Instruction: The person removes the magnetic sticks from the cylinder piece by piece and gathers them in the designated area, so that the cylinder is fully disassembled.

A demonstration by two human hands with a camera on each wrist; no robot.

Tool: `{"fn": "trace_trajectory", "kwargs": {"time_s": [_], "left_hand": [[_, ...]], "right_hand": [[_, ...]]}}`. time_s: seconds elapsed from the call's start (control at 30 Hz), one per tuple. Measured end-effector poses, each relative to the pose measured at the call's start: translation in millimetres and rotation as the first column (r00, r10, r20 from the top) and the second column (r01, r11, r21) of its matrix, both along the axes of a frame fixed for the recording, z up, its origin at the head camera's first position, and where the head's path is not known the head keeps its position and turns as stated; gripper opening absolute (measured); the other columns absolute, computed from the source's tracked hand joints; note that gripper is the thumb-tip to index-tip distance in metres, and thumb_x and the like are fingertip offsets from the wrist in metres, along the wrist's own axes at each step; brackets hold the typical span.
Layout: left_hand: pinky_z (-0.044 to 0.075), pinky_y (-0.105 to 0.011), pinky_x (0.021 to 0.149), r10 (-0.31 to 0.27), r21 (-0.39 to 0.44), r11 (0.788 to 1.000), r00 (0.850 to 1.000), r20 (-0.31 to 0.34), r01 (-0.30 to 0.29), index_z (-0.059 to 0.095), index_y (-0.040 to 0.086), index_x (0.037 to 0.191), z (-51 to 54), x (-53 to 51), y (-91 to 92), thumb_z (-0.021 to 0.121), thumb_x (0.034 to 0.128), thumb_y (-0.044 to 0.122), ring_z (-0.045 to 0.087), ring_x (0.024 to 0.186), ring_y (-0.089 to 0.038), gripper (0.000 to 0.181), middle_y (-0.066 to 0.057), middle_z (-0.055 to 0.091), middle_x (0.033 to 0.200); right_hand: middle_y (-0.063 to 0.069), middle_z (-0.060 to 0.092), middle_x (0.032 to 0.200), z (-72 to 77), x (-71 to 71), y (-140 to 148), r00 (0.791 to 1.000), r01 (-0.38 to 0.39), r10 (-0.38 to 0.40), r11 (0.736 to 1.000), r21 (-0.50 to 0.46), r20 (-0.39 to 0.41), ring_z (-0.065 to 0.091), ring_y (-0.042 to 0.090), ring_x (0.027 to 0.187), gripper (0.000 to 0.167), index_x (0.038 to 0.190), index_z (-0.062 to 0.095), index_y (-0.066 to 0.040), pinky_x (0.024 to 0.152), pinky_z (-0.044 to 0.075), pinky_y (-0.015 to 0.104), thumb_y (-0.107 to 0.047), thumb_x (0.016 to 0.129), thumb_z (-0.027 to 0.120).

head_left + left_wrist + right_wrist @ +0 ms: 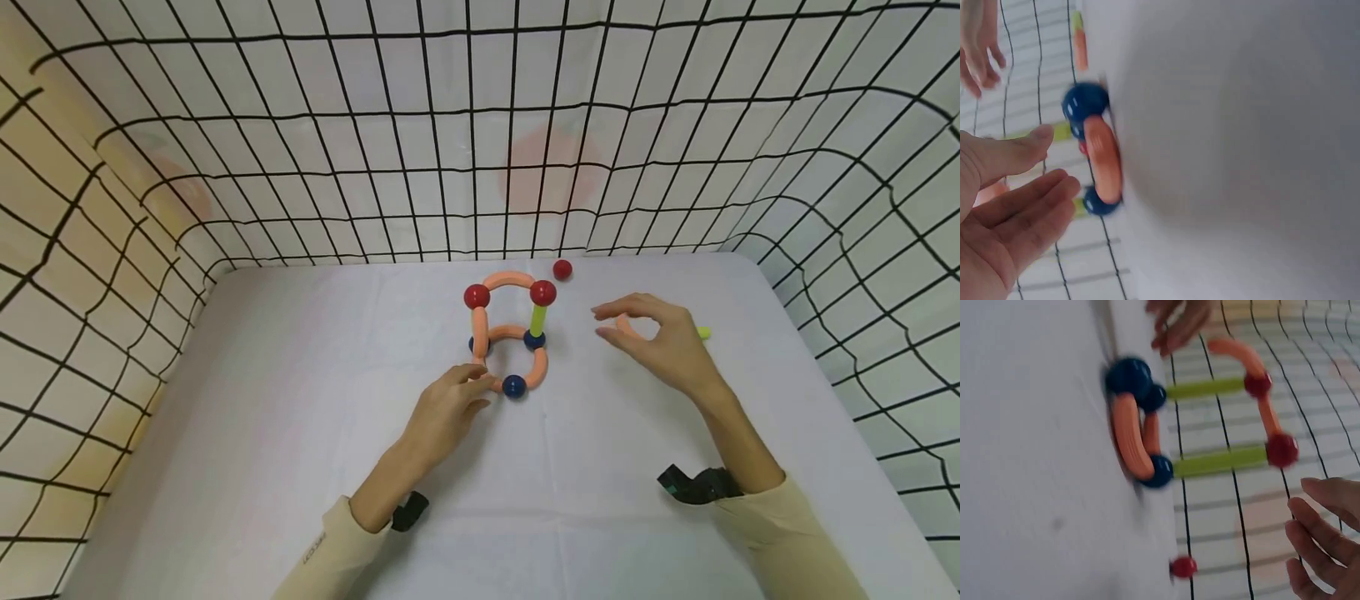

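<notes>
A structure of magnetic-looking balls and rods stands mid-table: blue balls (pixel 513 386) and curved orange rods (pixel 1104 159) form its base, and green uprights (pixel 1219 461) carry two red balls (pixel 543 292). An orange rod (pixel 508 279) joins the red balls; another curved one (pixel 1235 350) extends from the left red ball with one end free. The left hand (pixel 446 412) is beside the base's front left, thumb and fingers apart in the left wrist view, holding nothing. Right of the structure, the right hand (pixel 667 346) hovers with fingers spread and bent, empty in the right wrist view.
A loose red ball (pixel 562 269) lies behind the structure. An orange piece (pixel 625 326) and a green rod (pixel 704 332) lie partly hidden behind the right hand. Black wire mesh (pixel 468 117) surrounds the back and sides of the white-covered table (pixel 300 417).
</notes>
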State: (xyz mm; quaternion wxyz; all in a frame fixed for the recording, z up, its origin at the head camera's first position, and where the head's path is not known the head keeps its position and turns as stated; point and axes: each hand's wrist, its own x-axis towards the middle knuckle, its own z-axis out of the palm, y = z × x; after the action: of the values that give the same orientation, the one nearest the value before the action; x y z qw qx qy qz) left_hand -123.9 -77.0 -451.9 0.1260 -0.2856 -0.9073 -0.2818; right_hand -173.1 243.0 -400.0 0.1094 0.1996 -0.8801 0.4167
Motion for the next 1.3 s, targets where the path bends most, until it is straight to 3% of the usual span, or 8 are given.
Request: {"fn": "trace_trajectory", "kwargs": {"time_s": [0.07, 0.17, 0.3, 0.47, 0.6, 0.8, 1.1, 1.3], "left_hand": [[0.063, -0.036, 0.083, 0.032, -0.008, 0.999, 0.998, 0.058, -0.031, 0.079, 0.003, 0.114, 0.5, -5.0, -9.3, 0.085, 0.0811, 0.0, 0.071, 0.099, -0.026, 0.034, -0.013, 0.074, 0.111], [0.062, -0.038, 0.08, 0.044, 0.015, 0.999, 0.985, 0.165, -0.047, 0.078, 0.003, 0.118, 1.7, -18.4, -21.8, 0.084, 0.0829, 0.002, 0.071, 0.092, -0.025, 0.036, -0.013, 0.073, 0.104], [0.06, -0.032, 0.073, -0.025, 0.088, 0.996, 0.962, 0.272, 0.001, 0.079, 0.006, 0.116, -0.3, -38.5, -32.6, 0.083, 0.0852, 0.004, 0.068, 0.081, -0.02, 0.032, -0.012, 0.072, 0.093], [0.052, -0.018, 0.067, -0.121, 0.133, 0.988, 0.925, 0.361, 0.077, 0.081, 0.006, 0.113, -7.2, -58.2, -34.1, 0.082, 0.0867, 0.006, 0.061, 0.076, -0.01, 0.026, -0.008, 0.072, 0.089], [0.048, -0.017, 0.068, -0.154, 0.159, 0.983, 0.904, 0.399, 0.097, 0.082, 0.006, 0.11, -11.8, -68.1, -31.9, 0.082, 0.0868, 0.006, 0.06, 0.079, -0.009, 0.023, -0.008, 0.074, 0.092], [0.049, -0.018, 0.07, -0.168, 0.153, 0.981, 0.903, 0.394, 0.116, 0.083, 0.007, 0.105, -13.7, -78.5, -30.9, 0.082, 0.0869, 0.005, 0.06, 0.079, -0.011, 0.019, -0.008, 0.074, 0.089], [0.052, -0.016, 0.071, -0.17, 0.135, 0.983, 0.886, 0.431, 0.123, 0.083, 0.006, 0.105, -14.8, -82.3, -28.7, 0.081, 0.0875, 0.004, 0.063, 0.08, -0.008, 0.017, -0.007, 0.076, 0.089], [0.052, -0.016, 0.072, -0.174, 0.137, 0.983, 0.882, 0.438, 0.126, 0.083, 0.007, 0.106, -16.2, -81.9, -27.5, 0.081, 0.088, 0.005, 0.062, 0.081, -0.007, 0.018, -0.007, 0.077, 0.089]], "right_hand": [[0.003, 0.078, 0.1, -3.9, 4.6, -13.9, 0.995, -0.069, 0.068, 0.997, 0.015, 0.067, 0.064, 0.003, 0.092, 0.027, 0.117, 0.078, -0.012, 0.085, 0.05, 0.017, -0.01, 0.09, 0.081], [0.001, 0.075, 0.092, -14.5, 7.2, -34.3, 0.965, -0.159, 0.149, 0.987, 0.029, 0.215, 0.063, 0.012, 0.077, 0.03, 0.12, 0.077, -0.011, 0.068, 0.052, 0.021, -0.017, 0.092, 0.081], [0.001, 0.073, 0.09, -33.3, 5.3, -57.1, 0.906, -0.208, 0.191, 0.978, 0.004, 0.379, 0.059, 0.016, 0.063, 0.036, 0.124, 0.076, -0.01, 0.051, 0.044, 0.021, -0.023, 0.091, 0.082], [0.0, 0.073, 0.086, -50.2, -0.9, -72.3, 0.879, -0.251, 0.231, 0.968, -0.007, 0.418, 0.052, 0.014, 0.063, 0.033, 0.121, 0.078, -0.011, 0.052, 0.037, 0.019, -0.021, 0.089, 0.083], [0.0, 0.071, 0.081, -55.3, -5.1, -80.3, 0.873, -0.285, 0.257, 0.959, 0.006, 0.414, 0.055, 0.014, 0.075, 0.034, 0.119, 0.079, -0.009, 0.063, 0.042, 0.02, -0.019, 0.088, 0.084], [0.0, 0.07, 0.076, -58.3, -6.7, -90.6, 0.884, -0.228, 0.191, 0.973, 0.038, 0.426, 0.058, 0.012, 0.074, 0.029, 0.112, 0.082, -0.01, 0.064, 0.048, 0.021, -0.021, 0.085, 0.087], [0.0, 0.071, 0.075, -57.0, -5.9, -93.8, 0.88, -0.233, 0.185, 0.971, 0.058, 0.437, 0.059, 0.011, 0.071, 0.026, 0.108, 0.083, -0.01, 0.061, 0.047, 0.021, -0.021, 0.085, 0.087], [0.001, 0.068, 0.075, -56.2, -5.8, -88.8, 0.88, -0.253, 0.211, 0.967, 0.044, 0.425, 0.057, 0.012, 0.072, 0.025, 0.108, 0.083, -0.01, 0.06, 0.045, 0.02, -0.021, 0.086, 0.086]]}}
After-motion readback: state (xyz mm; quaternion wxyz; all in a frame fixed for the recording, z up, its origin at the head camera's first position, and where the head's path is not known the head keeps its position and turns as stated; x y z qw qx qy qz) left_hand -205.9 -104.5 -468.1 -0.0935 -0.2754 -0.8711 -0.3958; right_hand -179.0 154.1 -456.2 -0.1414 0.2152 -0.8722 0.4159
